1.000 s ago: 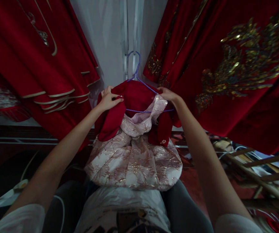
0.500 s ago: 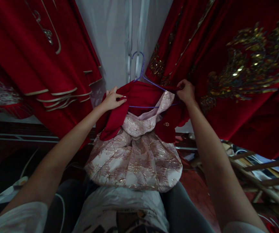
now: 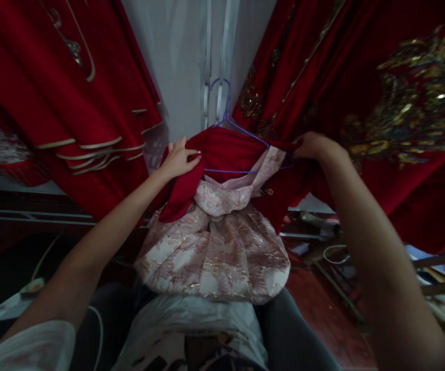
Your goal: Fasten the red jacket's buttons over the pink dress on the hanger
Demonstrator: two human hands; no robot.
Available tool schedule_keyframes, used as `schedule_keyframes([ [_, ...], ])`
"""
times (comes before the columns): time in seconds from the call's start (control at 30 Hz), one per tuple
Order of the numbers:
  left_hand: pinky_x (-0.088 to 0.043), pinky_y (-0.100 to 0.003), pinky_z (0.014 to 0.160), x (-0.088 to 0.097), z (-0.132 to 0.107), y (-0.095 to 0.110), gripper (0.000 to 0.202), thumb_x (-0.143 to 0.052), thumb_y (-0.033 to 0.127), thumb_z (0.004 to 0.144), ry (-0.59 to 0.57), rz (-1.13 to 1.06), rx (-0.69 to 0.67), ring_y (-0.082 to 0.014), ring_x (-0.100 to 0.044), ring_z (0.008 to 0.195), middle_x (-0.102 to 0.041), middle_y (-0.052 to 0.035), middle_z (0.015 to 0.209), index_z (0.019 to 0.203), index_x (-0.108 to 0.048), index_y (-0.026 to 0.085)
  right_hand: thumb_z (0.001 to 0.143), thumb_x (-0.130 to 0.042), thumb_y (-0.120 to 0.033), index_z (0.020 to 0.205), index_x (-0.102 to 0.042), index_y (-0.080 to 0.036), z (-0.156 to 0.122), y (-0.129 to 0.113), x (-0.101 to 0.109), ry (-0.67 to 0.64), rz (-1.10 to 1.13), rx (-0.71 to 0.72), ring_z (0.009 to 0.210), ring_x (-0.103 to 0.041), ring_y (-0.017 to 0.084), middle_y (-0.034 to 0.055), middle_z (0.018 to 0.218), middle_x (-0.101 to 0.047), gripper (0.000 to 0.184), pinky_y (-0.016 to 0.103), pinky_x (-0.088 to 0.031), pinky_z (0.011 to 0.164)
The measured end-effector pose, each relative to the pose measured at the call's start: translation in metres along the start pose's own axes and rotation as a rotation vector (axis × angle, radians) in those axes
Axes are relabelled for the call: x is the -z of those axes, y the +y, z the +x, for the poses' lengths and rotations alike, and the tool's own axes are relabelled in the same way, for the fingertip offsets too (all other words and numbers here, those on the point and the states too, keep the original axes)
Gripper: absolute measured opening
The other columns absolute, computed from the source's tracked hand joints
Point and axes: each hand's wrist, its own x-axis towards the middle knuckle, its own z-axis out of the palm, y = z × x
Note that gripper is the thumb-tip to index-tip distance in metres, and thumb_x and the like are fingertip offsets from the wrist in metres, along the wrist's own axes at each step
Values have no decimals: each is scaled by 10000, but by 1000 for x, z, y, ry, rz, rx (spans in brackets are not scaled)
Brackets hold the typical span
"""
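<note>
A small pink dress point(image 3: 222, 252) with gold-flecked brocade hangs before me, its puffed skirt above my lap. It is on a purple hanger point(image 3: 228, 103), and one strap shows over the hanger's right side. Over the same hanger lies a red jacket point(image 3: 232, 147) with a small flower-shaped ornament on its right front. My left hand point(image 3: 180, 158) grips the jacket at the left shoulder, with the front panel folded down below it. At the right shoulder, beside the hanger's end, my right hand point(image 3: 313, 145) pinches the red cloth; its fingertips are partly hidden.
Red garments with pale trim point(image 3: 102, 103) hang at the left. More red cloth with gold sequins point(image 3: 411, 103) hangs close to my right arm. Behind the hanger stands a pale wall point(image 3: 176, 46). A wooden rack point(image 3: 442, 286) holding papers is low at the right.
My right hand has moved right, drawing the jacket's right side and the dress strap outward. The jacket's right front has shifted off the bodice. My left hand stays nearly still.
</note>
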Motion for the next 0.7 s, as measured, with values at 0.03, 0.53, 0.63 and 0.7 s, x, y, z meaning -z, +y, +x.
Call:
schedule_keyframes([
  [0.03,-321,-545,976,0,0,0,346,-506,415,876,4,1,3,-370,-432,1206,-493,-166,1220,1045,-709,191,590,-713,-95,780,-717,-92,-1,1,2,-80,-21,3,667,-576,164,91,708,-669,190,313,-433,656],
  [0.53,-321,-551,966,-1,-5,5,356,-519,411,865,10,-1,-6,-383,-428,1204,-477,-177,1233,1070,-705,187,736,-621,-264,1133,-541,-172,-33,5,-30,-118,579,159,702,-615,187,58,846,-646,416,335,-541,644],
  [0.63,-320,-551,965,-1,-6,7,351,-521,408,863,10,3,-4,-380,-430,1199,-484,-174,1222,1065,-706,187,667,-707,-263,1258,-436,-151,-28,3,-49,129,415,347,894,-612,236,104,1013,-604,660,387,-529,790],
  [0.7,-320,-550,966,0,-6,8,348,-523,408,861,4,4,4,-380,-428,1201,-484,-171,1225,1058,-707,187,692,-710,-306,1248,-446,-165,-25,1,-56,298,315,418,981,-588,262,130,1097,-568,632,419,-497,867],
])
